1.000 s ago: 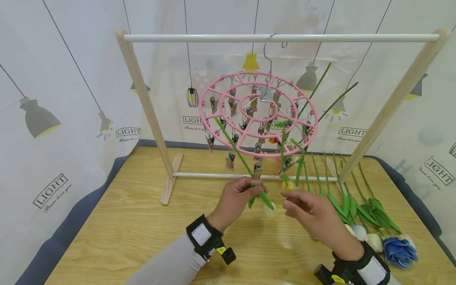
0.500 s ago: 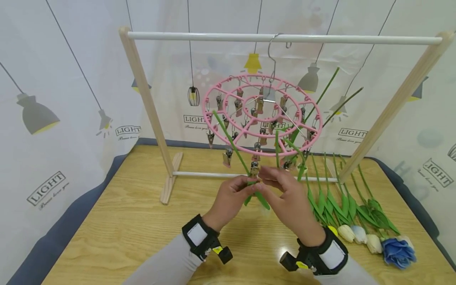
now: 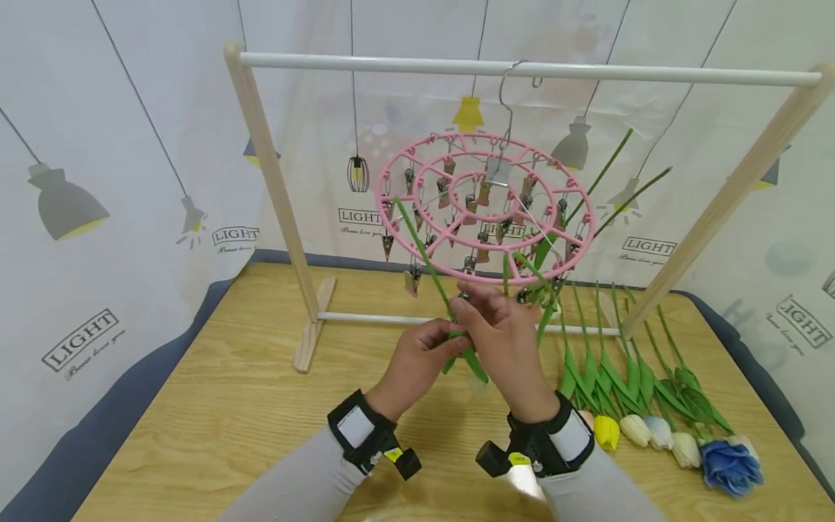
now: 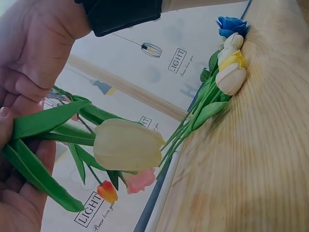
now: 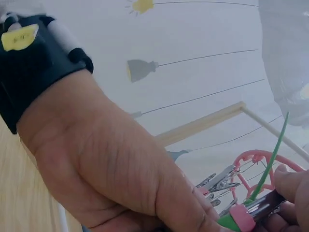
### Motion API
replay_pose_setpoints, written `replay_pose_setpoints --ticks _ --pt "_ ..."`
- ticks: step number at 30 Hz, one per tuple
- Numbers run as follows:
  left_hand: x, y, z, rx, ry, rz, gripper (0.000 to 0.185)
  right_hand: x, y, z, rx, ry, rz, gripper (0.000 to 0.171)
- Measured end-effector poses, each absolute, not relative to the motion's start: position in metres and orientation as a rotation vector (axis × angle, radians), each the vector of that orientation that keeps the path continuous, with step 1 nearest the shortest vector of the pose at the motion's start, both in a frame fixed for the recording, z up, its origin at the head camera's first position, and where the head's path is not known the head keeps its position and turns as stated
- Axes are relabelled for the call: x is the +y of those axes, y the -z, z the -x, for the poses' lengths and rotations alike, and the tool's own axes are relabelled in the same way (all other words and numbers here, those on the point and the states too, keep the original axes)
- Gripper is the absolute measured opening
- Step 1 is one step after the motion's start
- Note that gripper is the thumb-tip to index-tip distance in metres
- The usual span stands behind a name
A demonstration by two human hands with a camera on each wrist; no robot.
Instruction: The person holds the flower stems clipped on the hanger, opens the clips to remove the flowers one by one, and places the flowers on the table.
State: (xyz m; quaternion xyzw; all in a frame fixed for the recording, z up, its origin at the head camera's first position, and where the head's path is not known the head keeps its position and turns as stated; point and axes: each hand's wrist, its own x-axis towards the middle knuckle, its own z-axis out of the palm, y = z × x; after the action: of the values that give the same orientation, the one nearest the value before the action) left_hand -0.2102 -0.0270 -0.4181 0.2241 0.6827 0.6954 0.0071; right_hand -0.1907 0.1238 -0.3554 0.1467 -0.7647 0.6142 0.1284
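Note:
A pink round clip hanger (image 3: 485, 210) hangs by a metal hook from the white rod (image 3: 522, 70) of a wooden rack. My left hand (image 3: 449, 342) grips the green stem (image 3: 424, 254) of a cream tulip (image 4: 128, 145) just under the hanger's front edge, head down. My right hand (image 3: 466, 304) pinches a hanging clip (image 5: 251, 212) against that stem, touching the left hand. Other stems stay clipped in the hanger's right side, with a pink head (image 4: 140, 180) and an orange head (image 4: 107, 191) hanging below.
Several tulips (image 3: 652, 413) and a blue rose (image 3: 730, 464) lie in a row on the wooden table (image 3: 228, 420) at the right. The rack's slanted legs (image 3: 277, 196) and low crossbar (image 3: 378, 318) stand behind my hands. A printed curtain backs the scene.
My right hand has moved left and up from over the table to the clip beside my left hand and pinched it. The left hand has kept the stem in place.

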Motion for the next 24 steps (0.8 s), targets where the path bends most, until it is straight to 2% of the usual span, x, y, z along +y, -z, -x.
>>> replay_pose_setpoints --ticks 8,24 --pt "-0.0295 0.4182 0.2104 2.114 -2.179 -0.675 0.020 0.1235 0.3575 0.1948 -2.097 -2.114 -0.292 0.029" --pt "-0.0287 0.4189 0.2097 2.118 -2.156 -0.724 0.020 0.1204 0.3562 0.1918 -2.104 -2.012 -0.311 0.021"
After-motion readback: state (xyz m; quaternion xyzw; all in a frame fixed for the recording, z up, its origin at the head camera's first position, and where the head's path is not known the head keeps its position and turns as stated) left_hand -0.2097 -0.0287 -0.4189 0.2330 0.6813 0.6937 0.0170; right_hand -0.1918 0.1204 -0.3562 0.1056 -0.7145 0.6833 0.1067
